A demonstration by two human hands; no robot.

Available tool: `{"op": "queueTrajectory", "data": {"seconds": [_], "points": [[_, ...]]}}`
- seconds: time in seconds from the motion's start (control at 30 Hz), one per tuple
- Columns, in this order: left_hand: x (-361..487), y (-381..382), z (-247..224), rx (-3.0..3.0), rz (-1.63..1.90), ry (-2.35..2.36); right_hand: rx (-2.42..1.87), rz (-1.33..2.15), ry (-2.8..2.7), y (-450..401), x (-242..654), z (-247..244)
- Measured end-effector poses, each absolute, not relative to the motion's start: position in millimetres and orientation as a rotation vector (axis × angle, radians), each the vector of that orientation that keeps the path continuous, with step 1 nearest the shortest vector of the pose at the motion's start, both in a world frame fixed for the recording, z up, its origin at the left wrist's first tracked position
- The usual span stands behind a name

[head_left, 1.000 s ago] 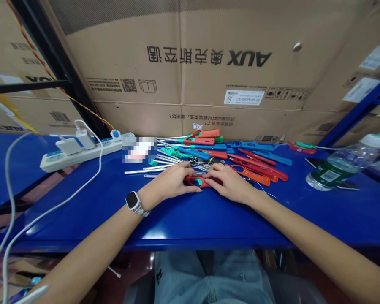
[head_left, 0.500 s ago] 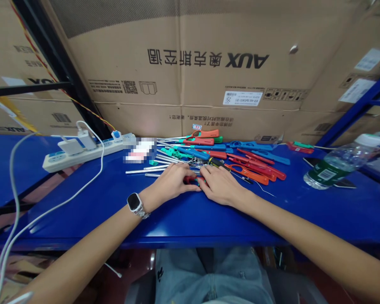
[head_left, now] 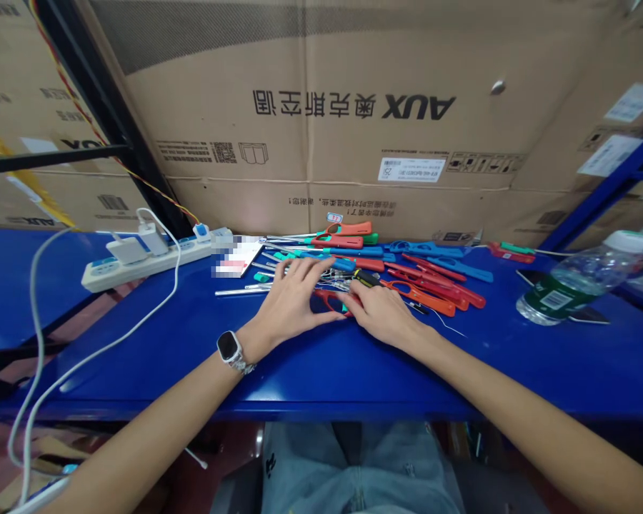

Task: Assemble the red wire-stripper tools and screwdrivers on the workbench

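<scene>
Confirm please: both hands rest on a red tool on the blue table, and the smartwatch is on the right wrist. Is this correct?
Not quite. The head view shows the smartwatch on the left wrist, not the right. The rest holds: the left hand and right hand both rest on a red tool on the blue table.

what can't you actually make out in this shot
1. Head view: most of the red handle lies under the left hand and right hand; whether either grip closes on it cannot be told.
2. Head view: the flat item by the power strip is blurred out.
3. Head view: the plastic bottle is cut off by the right edge.
4. Head view: print on the carton label is too small to read.
</scene>
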State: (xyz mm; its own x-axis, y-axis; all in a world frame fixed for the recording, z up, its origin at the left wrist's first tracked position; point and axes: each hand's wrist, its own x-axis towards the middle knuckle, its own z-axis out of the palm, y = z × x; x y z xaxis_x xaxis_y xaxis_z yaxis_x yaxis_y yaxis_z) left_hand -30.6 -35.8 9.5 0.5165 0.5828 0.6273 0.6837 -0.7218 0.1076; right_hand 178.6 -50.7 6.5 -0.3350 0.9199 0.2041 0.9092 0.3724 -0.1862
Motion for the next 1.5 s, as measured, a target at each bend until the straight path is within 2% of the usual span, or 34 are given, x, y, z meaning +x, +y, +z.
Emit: {"op": "queueTrajectory", "data": {"seconds": [0.1, 0.17, 0.3, 0.37, 0.47, 0.6, 0.77, 0.83, 0.9, 0.97, 1.07, 1.17, 1.27, 1.5], "points": [[-32.2, -37.7, 15.9, -2.379, -1.5, -1.215, -1.64, 0.221, -2.107, -48.3, 182.4, 7.1], [-28.5, -37.8, 18.1, -2.36, -1.811, -1.453, -1.642, 0.289, -1.987, -47.5, 183.5, 8.3], [0.0, -33.8, 15.4, -2.828, -2.083, -1.976, -1.6, 0.392, -1.849, -50.2, 177.5, 8.1], [21.8, -30.7, 12.6, -2.887, -2.38, -1.981, -1.545, 0.455, -1.793, -53.1, 171.8, 4.5], [51.9, -26.7, 11.3, -2.591, -2.859, -1.822, -1.384, 0.594, -1.701, -57.5, 164.3, -4.7], [69.8, -20.8, 15.4, -2.626, -3.0, -1.65, -1.226, 0.821, -1.621, -60.2, 161.6, -13.4], [55.8, -9.4, 28.5, -2.769, -2.886, -1.63, -1.23, 0.731, -1.766, -55.4, 171.4, -7.1], [44.7, -6.3, 37.2, -2.914, -2.732, -1.556, -1.256, 0.713, -1.797, -52.5, 177.6, -2.6], [33.6, -5.6, 44.8, -3.117, -2.391, -1.514, -1.201, 0.787, -1.743, -50.1, 182.2, 1.2], [24.1, -7.1, 47.9, -3.274, -1.871, -1.464, -1.053, 0.897, -1.639, -48.1, 183.6, 4.3], [14.0, -11.9, 41.6, -3.216, -1.19, -1.315, -0.88, 1.013, -1.444, -44.5, 179.6, 6.0], [8.0, -16.7, 29.4, -3.062, -0.784, -1.301, -0.879, 1.078, -1.307, -39.4, 173.6, 2.4], [5.0, -20.6, 21.9, -2.961, -0.646, -1.333, -0.883, 1.053, -1.316, -36.3, 170.8, -4.0], [5.0, -26.8, 21.1, -2.977, -0.642, -1.346, -0.909, 0.977, -1.287, -42.1, 167.6, -6.1]]}}
